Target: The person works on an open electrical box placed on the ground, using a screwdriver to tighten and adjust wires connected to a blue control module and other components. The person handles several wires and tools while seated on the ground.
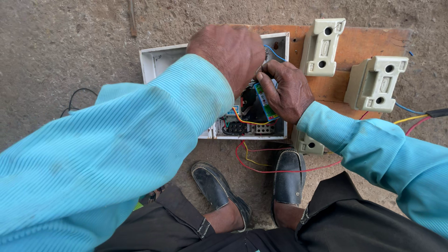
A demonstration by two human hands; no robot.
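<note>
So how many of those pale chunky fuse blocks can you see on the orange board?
3. One fuse block sits top middle of the orange board, a second to its right, and a third peeks out under the right sleeve. Arms may hide more.

Hands [261,70] inside box [154,60] on board [354,42]

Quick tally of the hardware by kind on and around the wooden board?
Cream ceramic fuse holders: 3
Open white metal electrical box: 1
Orange wooden board: 1
Total: 5
</note>
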